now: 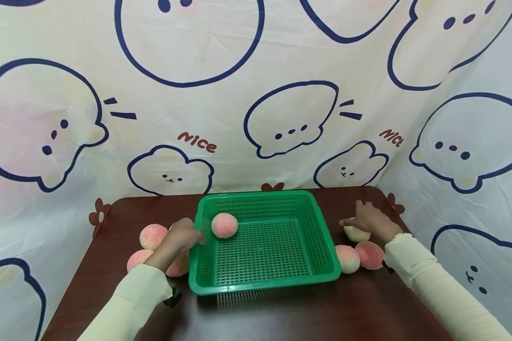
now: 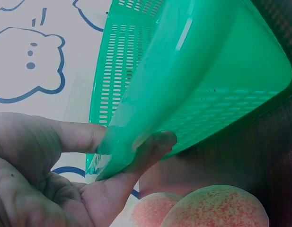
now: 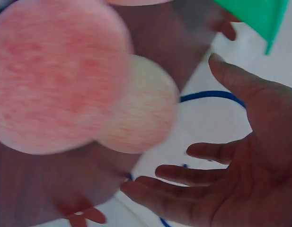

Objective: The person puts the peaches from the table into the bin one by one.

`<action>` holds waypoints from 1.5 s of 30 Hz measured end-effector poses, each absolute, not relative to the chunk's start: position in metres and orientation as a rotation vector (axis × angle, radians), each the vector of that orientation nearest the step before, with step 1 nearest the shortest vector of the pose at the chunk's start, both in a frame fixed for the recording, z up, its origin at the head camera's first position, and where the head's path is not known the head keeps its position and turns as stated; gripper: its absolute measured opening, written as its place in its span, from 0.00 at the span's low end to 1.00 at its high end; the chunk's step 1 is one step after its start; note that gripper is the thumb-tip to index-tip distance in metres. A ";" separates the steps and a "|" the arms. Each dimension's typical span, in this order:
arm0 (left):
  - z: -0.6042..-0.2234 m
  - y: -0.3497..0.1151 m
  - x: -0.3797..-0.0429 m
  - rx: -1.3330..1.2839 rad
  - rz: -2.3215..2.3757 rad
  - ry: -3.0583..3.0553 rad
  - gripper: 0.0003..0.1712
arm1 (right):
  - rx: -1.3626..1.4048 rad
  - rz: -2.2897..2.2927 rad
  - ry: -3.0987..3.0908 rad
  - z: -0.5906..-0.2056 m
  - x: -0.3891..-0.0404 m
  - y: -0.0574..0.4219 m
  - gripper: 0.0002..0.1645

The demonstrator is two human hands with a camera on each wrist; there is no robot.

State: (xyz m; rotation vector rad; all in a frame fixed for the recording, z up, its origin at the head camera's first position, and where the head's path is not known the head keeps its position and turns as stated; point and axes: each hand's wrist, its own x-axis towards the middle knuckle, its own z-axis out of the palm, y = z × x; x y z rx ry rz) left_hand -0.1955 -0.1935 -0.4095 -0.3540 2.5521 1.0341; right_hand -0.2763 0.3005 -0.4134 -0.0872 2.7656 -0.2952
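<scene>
A green perforated plastic basket [image 1: 264,284] stands mid-table with one pink peach [image 1: 224,225] inside, near its left wall. My left hand [image 1: 183,235] pinches the basket's left rim [image 2: 150,94] between thumb and finger. Beyond the basket's right side, my right hand [image 1: 370,220] hovers over a pale peach [image 1: 357,234], fingers spread. In the right wrist view, that palm [image 3: 259,175] holds nothing, and a pale peach [image 3: 143,106] lies just past the fingertips. Two more peaches, one pale pink [image 1: 347,259] and one deeper pink [image 1: 370,255], sit nearer me on the right.
Several peaches lie left of the basket, among them one at the back [image 1: 152,236], one at the front left [image 1: 136,259] and one partly under my left forearm [image 1: 179,265]. A patterned cloth [image 1: 226,118] hangs behind the dark brown table [image 1: 256,322].
</scene>
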 end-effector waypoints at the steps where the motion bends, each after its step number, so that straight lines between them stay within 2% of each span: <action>1: -0.410 -0.193 -0.196 -0.354 1.029 2.554 0.22 | -0.073 -0.297 2.743 -0.417 -0.276 0.303 0.59; 5: -0.410 -0.192 -0.196 -0.351 1.012 2.559 0.21 | -0.051 -0.279 2.693 -0.432 -0.272 0.308 0.56; 12: -0.410 -0.193 -0.196 -0.360 1.014 2.549 0.22 | -0.100 -0.252 2.754 -0.451 -0.275 0.308 0.41; 24: -0.408 -0.194 -0.195 -0.354 1.025 2.551 0.22 | -0.048 -0.289 2.778 -0.461 -0.282 0.311 0.42; 34: -0.406 -0.193 -0.195 -0.365 1.016 2.545 0.22 | -0.147 -0.365 2.886 -0.460 -0.278 0.307 0.26; 45: -0.406 -0.193 -0.196 -0.366 1.003 2.552 0.23 | -0.150 -0.405 2.890 -0.450 -0.280 0.309 0.34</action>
